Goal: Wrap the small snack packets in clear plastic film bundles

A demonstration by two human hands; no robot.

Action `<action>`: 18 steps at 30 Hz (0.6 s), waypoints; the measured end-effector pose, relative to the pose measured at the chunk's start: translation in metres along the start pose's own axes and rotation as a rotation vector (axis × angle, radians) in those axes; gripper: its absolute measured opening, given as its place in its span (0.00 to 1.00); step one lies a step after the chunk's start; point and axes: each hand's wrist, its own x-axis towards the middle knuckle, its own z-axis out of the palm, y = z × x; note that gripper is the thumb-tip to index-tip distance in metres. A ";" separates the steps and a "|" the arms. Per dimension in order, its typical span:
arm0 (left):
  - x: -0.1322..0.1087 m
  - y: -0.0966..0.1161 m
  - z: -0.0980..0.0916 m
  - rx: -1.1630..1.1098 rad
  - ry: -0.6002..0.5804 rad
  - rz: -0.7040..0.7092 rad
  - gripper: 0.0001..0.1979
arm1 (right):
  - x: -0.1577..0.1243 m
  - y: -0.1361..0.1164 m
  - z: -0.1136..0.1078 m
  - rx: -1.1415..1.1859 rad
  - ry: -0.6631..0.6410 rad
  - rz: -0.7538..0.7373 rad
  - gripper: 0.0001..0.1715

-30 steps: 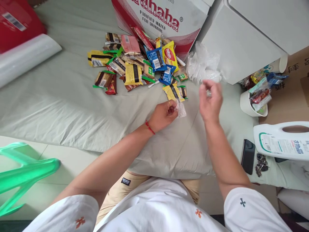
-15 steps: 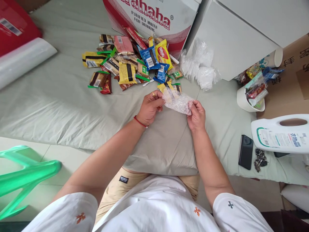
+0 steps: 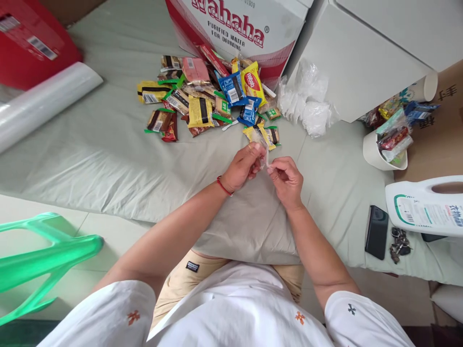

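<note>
Left hand (image 3: 243, 167) and right hand (image 3: 287, 184) just above the sheet (image 3: 246, 217), fingertips of both pinched on a clear plastic piece (image 3: 267, 156) between them. Just beyond: yellow packet (image 3: 251, 133). Farther: snack pile (image 3: 200, 112), crumpled plastic heap (image 3: 314, 116) to its right. Behind pile: Wahaha carton (image 3: 231, 33).

Clear plastic (image 3: 267, 155) partly hidden, carton (image 3: 249, 44) cropped

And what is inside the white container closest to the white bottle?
In the white container I see wrapped packets, including a red packet. What lies deeper cannot be seen: its wall and these packets cover it.
</note>
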 end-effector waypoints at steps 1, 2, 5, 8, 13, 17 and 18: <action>0.001 0.001 -0.001 -0.027 0.032 0.003 0.28 | 0.000 0.000 0.000 -0.011 -0.045 -0.011 0.06; 0.001 0.003 -0.002 -0.045 0.058 0.007 0.26 | 0.000 0.000 -0.001 -0.018 -0.082 -0.026 0.05; 0.002 0.004 -0.003 -0.051 0.067 0.004 0.25 | 0.000 0.001 -0.004 -0.049 -0.161 -0.083 0.05; 0.002 0.003 -0.002 -0.024 0.094 -0.001 0.25 | 0.002 -0.001 -0.005 -0.109 -0.194 -0.122 0.07; 0.006 0.002 -0.005 -0.055 0.228 -0.006 0.20 | 0.003 -0.010 -0.003 -0.191 -0.270 -0.194 0.09; 0.007 0.003 -0.009 -0.065 0.200 -0.004 0.16 | 0.002 -0.010 -0.005 -0.066 -0.339 -0.128 0.08; 0.006 0.002 -0.008 -0.054 0.181 0.003 0.15 | 0.002 -0.007 -0.005 0.003 -0.332 -0.067 0.10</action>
